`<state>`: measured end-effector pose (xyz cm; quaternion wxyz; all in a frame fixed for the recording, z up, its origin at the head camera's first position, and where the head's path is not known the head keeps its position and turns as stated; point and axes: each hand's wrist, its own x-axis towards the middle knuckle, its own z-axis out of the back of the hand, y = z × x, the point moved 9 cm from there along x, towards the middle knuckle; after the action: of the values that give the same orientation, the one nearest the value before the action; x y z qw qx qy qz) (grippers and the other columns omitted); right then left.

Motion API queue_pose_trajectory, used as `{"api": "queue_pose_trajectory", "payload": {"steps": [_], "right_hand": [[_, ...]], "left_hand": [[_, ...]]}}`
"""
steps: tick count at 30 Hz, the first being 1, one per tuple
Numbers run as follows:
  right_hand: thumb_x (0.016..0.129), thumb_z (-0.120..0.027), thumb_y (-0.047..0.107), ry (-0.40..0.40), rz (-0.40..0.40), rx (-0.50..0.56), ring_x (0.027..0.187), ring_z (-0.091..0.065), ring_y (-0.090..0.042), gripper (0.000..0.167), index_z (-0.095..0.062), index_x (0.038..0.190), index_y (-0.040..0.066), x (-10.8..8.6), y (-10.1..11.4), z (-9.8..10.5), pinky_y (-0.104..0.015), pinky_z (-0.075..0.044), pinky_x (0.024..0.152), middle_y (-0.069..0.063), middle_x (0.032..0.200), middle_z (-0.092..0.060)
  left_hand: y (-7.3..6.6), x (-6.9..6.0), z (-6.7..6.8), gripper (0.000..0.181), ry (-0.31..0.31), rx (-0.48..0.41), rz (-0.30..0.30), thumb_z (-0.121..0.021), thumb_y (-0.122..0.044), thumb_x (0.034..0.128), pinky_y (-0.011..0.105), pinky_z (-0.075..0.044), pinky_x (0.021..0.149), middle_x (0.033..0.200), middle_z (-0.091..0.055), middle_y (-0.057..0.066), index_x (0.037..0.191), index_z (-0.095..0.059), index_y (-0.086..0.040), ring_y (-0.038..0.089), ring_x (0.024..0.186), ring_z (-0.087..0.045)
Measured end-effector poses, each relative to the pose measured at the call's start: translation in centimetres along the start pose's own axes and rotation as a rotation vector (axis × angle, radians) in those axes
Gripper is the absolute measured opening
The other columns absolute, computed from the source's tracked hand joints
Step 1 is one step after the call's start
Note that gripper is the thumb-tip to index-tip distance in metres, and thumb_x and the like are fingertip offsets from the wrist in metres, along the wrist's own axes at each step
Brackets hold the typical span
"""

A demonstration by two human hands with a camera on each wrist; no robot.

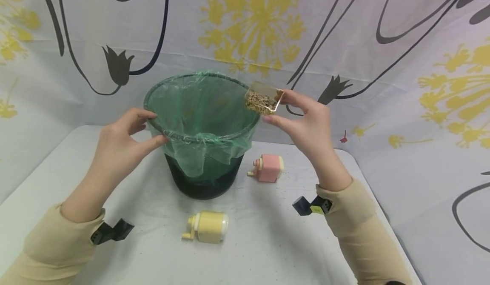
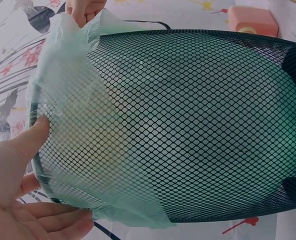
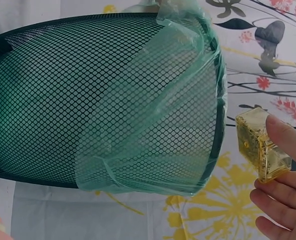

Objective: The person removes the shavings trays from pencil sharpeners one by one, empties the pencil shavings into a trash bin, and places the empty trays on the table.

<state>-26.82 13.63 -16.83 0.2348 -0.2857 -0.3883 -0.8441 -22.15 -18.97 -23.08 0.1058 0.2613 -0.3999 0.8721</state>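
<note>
A black mesh trash bin (image 1: 203, 183) with a translucent green liner bag (image 1: 195, 153) folded over its rim stands upright on the table. My left hand (image 1: 122, 142) holds the bin's rim at the left, with the thumb outside in the left wrist view. At the right rim my right hand (image 1: 306, 121) pinches a clear yellowish shavings drawer (image 3: 262, 145) between thumb and fingers. Pencil shavings (image 1: 262, 100) lie inside the drawer, which is tilted. A pink crank pencil sharpener (image 1: 269, 168) sits right of the bin, and a yellow one (image 1: 210, 227) lies in front.
A white cloth covers the table (image 1: 160, 255). Behind it hangs a pale sheet (image 1: 172, 25) printed with grey and yellow flowers. Small dark specks dot the cloth. A small camera is strapped to each sleeve's cuff.
</note>
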Motion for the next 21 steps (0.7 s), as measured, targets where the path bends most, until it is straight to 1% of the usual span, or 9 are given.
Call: {"api": "queue_pose_trajectory", "payload": {"steps": [5,10,13,16,21], "right_hand": [[0.067,-0.088,0.022,0.000,-0.031,-0.013,0.100,-0.063,-0.010,0.058,-0.068,0.120,0.013,0.5,-0.4,-0.5,-0.030,-0.043,0.092,-0.001,0.104,-0.071],[0.068,-0.088,0.026,0.001,-0.057,-0.047,0.102,-0.062,-0.010,0.057,-0.068,0.121,0.014,0.7,-1.2,-1.4,-0.033,-0.044,0.090,-0.001,0.107,-0.070],[0.068,-0.088,0.027,0.002,-0.049,-0.054,0.103,-0.061,-0.012,0.060,-0.067,0.122,0.012,0.8,-1.4,-2.1,-0.035,-0.044,0.092,-0.003,0.111,-0.069],[0.068,-0.088,0.026,-0.004,-0.022,-0.058,0.104,-0.062,-0.015,0.062,-0.066,0.123,0.010,1.0,-1.3,-2.6,-0.036,-0.044,0.096,-0.005,0.113,-0.068],[0.068,-0.088,0.026,-0.033,0.038,-0.092,0.103,-0.063,-0.018,0.061,-0.067,0.122,0.008,1.1,-1.0,-3.2,-0.036,-0.045,0.094,-0.007,0.113,-0.068]], "left_hand": [[0.1,0.1,0.0,0.046,0.011,0.003,0.022,-0.081,-0.011,0.0761,0.059,-0.044,0.085,0.117,-0.064,0.019,0.115,-0.059,-0.003,0.043,0.106,-0.060],[0.2,0.1,0.0,0.046,0.020,-0.001,0.038,-0.081,-0.010,0.0763,0.059,-0.044,0.085,0.118,-0.063,0.018,0.115,-0.059,-0.003,0.043,0.107,-0.060],[0.1,0.1,0.0,0.045,0.018,-0.003,0.037,-0.081,-0.010,0.0760,0.058,-0.045,0.085,0.117,-0.064,0.018,0.115,-0.059,-0.003,0.043,0.107,-0.060],[0.0,0.1,0.0,0.045,0.012,-0.003,0.032,-0.082,-0.010,0.0756,0.058,-0.045,0.084,0.117,-0.064,0.018,0.114,-0.060,-0.003,0.043,0.106,-0.060],[0.1,0.1,0.0,0.045,0.011,-0.009,0.032,-0.081,-0.009,0.0755,0.058,-0.045,0.084,0.116,-0.064,0.018,0.115,-0.060,-0.003,0.042,0.105,-0.061]]}}
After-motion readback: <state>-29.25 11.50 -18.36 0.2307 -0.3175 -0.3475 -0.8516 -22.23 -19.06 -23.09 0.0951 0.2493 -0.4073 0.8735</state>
